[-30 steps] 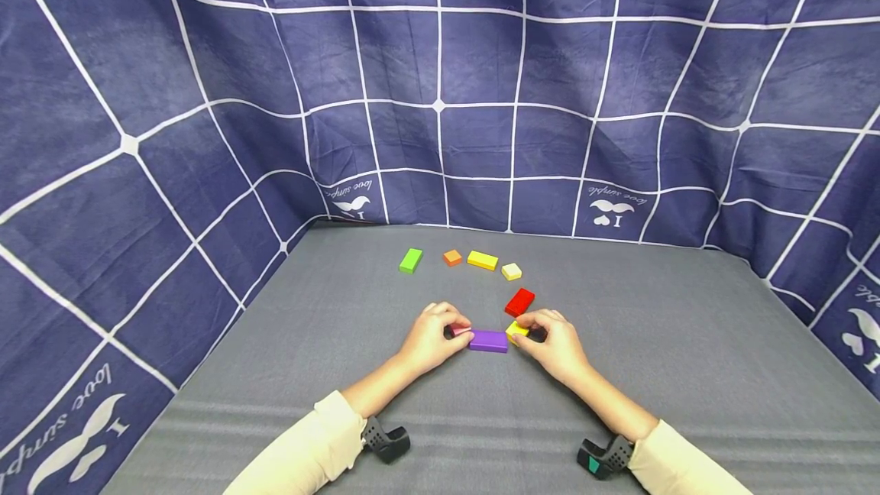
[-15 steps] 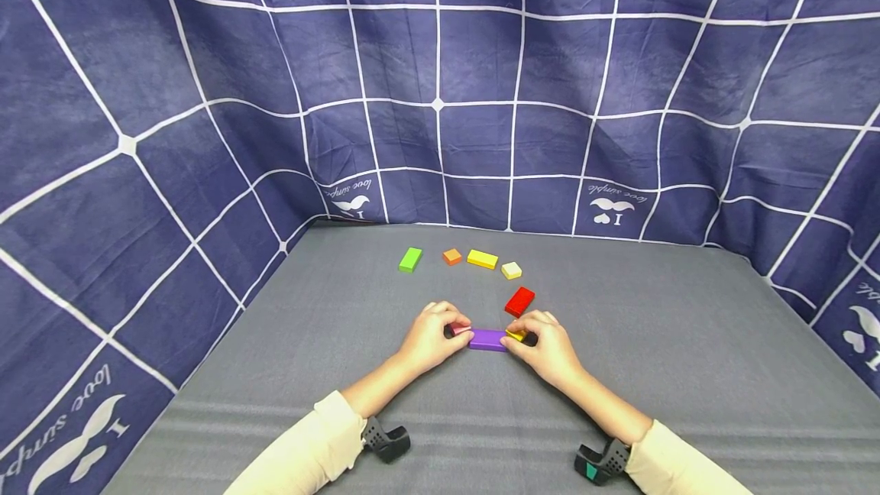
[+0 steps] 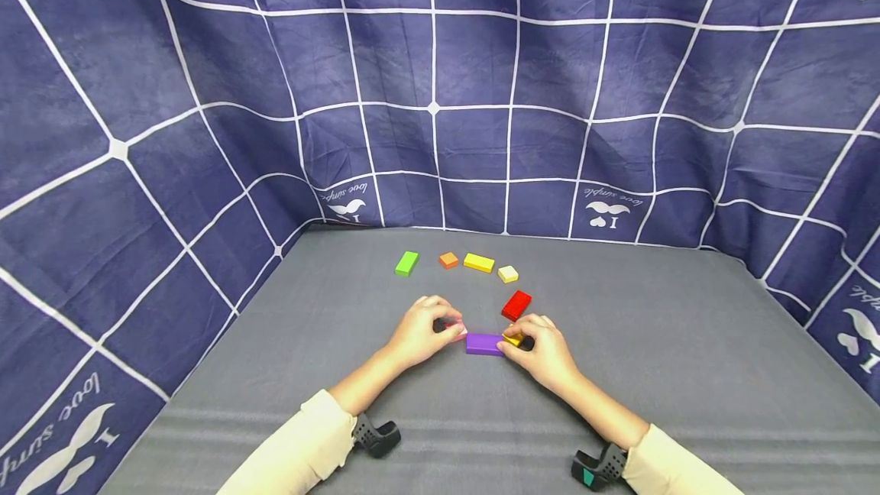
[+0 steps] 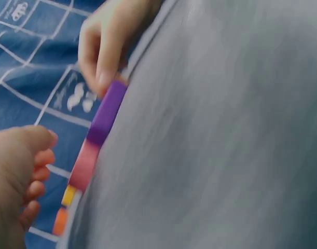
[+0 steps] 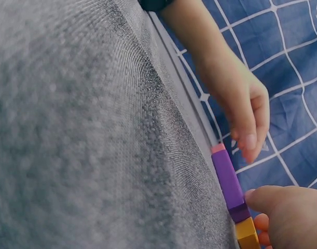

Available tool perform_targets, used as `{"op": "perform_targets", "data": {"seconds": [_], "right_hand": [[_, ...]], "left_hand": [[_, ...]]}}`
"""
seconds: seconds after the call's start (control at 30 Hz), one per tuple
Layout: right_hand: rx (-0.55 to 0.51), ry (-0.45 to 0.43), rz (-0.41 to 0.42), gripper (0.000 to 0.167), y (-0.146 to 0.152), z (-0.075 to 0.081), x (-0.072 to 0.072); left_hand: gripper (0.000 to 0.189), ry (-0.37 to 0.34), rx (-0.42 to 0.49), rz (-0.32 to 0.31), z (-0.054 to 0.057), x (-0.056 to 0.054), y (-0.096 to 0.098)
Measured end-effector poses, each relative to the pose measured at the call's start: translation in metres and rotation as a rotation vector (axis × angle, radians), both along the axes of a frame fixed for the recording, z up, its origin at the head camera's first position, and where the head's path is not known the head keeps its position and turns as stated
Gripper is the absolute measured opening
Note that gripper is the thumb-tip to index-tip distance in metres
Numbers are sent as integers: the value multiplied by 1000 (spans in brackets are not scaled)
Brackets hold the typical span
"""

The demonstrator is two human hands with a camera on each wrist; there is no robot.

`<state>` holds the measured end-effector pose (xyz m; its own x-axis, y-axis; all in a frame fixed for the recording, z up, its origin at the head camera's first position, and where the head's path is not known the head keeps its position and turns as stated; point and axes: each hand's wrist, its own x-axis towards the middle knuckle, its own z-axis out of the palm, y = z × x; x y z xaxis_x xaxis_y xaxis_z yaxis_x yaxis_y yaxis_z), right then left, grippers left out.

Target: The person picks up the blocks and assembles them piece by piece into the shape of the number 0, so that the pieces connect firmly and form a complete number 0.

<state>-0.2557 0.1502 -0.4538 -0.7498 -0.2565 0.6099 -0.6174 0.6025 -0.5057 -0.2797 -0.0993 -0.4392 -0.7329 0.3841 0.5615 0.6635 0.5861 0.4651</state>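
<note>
A purple block (image 3: 483,344) lies flat on the grey table, long side toward me. At its left end is a pink block (image 4: 85,165), largely covered by the left hand in the head view. My left hand (image 3: 419,334) hovers by the pink block, its fingers apart from it in the left wrist view. At the purple block's right end, my right hand (image 3: 546,354) holds a small yellow block (image 5: 247,233) between curled fingers and thumb. The right thumb (image 5: 257,197) also touches the purple block's end.
Behind the hands lie a red block (image 3: 516,305), a cream block (image 3: 508,274), a long yellow block (image 3: 479,263), an orange block (image 3: 448,260) and a green block (image 3: 407,263). A blue checked curtain (image 3: 474,136) borders the table's back and left.
My right hand has moved slightly left, bringing the small yellow block against the purple block's end. My left hand has loosened from the pink block and drawn a little left.
</note>
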Motion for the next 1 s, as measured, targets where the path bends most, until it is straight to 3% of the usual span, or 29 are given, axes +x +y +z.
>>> {"op": "perform_targets", "data": {"seconds": [0.23, 0.4, 0.53, 0.7, 0.9, 1.0], "right_hand": [[-1, 10, 4, 18, 1, -2, 0], [-6, 1, 2, 18, 3, -2, 0], [-5, -19, -2, 19, 4, -2, 1], [2, -22, -3, 19, 4, -2, 1], [-5, -9, 5, 19, 2, -2, 0], [-9, -3, 8, 19, 1, -2, -1]], "left_hand": [[13, -9, -36, 108, 10, -40, -31], [16, -88, -88, 223, 15, -71, -49], [21, -145, -114, 287, 19, -89, -58], [30, -207, -164, 323, 26, -103, -64], [47, -286, -325, 295, 32, -112, -68], [54, -330, -370, 311, 31, -117, -70]]}}
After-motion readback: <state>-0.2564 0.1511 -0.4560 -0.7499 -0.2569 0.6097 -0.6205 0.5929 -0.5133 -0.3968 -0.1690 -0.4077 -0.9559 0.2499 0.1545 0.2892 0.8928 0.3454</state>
